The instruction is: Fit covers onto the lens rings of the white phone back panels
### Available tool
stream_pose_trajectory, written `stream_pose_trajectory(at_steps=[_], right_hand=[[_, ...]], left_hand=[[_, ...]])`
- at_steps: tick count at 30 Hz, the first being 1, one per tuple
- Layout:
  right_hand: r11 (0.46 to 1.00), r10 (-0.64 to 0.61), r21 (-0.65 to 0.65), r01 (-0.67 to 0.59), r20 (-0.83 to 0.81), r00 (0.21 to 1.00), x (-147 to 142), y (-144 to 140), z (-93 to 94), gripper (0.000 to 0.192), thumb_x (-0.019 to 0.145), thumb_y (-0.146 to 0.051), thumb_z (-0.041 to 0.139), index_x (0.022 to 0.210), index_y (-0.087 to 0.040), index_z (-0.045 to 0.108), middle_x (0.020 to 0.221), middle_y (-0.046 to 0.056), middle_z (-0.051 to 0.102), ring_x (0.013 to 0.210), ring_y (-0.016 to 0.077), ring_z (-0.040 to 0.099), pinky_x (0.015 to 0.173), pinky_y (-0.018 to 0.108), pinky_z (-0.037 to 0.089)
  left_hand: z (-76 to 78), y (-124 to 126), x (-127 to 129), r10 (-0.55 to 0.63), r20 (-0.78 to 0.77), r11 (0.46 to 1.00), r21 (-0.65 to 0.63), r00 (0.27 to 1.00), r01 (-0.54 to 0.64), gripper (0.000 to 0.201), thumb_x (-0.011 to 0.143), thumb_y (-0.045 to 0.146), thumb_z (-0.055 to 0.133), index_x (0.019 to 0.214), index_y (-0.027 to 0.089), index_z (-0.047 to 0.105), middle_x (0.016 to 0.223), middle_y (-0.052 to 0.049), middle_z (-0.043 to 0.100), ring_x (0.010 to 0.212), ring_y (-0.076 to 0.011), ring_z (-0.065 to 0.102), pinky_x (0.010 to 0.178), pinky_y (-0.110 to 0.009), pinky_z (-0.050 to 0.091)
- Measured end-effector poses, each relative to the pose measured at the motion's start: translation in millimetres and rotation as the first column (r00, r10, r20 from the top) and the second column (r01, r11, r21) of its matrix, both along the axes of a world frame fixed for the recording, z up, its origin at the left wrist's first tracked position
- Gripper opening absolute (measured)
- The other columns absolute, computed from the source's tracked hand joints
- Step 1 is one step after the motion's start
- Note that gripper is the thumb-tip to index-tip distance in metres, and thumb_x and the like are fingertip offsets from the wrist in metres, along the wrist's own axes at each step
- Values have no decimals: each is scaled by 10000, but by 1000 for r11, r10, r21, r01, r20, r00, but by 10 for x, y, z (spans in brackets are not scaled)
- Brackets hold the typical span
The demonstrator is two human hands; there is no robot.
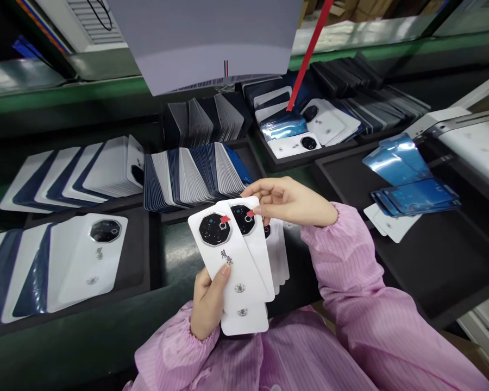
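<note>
My left hand (209, 304) is closed around several white phone back panels (232, 271), its thumb flat on the front one. They are fanned out, each with a black octagonal camera area at the top and dark printed marks below. Small red stickers (225, 219) sit on the camera areas of two panels. My right hand (285, 201) is closed at the upper right of the fan, its thumb and fingers pinching at the second panel's top corner beside the red sticker. Further white panels (280, 255) show partly behind the held ones.
Trays of white and blue panels (195, 174) stand in rows ahead and at the left (89, 260). A dark tray (444, 260) at the right holds blue panels (419, 195). A paper sheet (212, 43) and a red strip (309, 54) hang in front.
</note>
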State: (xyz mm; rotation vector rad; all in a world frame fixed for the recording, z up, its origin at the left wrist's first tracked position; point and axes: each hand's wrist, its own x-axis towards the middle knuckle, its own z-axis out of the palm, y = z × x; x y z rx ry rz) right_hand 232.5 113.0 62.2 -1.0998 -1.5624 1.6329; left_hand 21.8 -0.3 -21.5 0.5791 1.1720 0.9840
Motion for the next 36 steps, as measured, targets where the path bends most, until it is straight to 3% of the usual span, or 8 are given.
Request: stream_pose_trajectory(at_steps=[6,13,16,23,36], right_hand=[[999,12,36,-13,6,1000,18,-3,9,316,757,-225,706,1043,-152,593,850,11,646,628,87,628,534,206,579],[997,16,78,-19,40,999,57,-37,81,297,774,-187,679,1053,-148,587,818,-2,633,606,72,611,544,193,564],[995,11,94,-17,68,998,72,-48,107,296,778,-156,658,1064,-141,586,735,-27,603,589,73,609,546,191,561],[994,31,105,-38,68,997,102,-61,130,303,800,-148,608,1102,-131,592,767,-16,646,572,63,613,562,192,564],[987,53,147,-61,53,997,113,-70,157,315,805,-133,590,1119,-135,605,780,-20,671,578,57,618,575,191,561]], left_hand=[[-77,-6,-11,78,-9,997,13,997,-78,335,724,380,750,986,172,730,948,-68,757,757,-216,711,502,-225,518],[-40,-7,7,81,-61,995,56,995,-77,295,712,410,755,873,162,752,888,-54,763,738,-187,705,594,-226,555],[-44,-16,4,83,-43,995,55,996,-81,309,703,401,764,906,167,754,898,-52,762,747,-185,706,632,-236,566],[-58,-47,-1,128,23,992,-15,992,-127,300,678,358,794,941,221,753,981,-19,761,889,-180,705,731,-208,571],[-34,-23,19,161,-20,986,-45,987,-161,351,637,382,812,932,198,758,925,-44,766,844,-211,715,677,-228,580]])
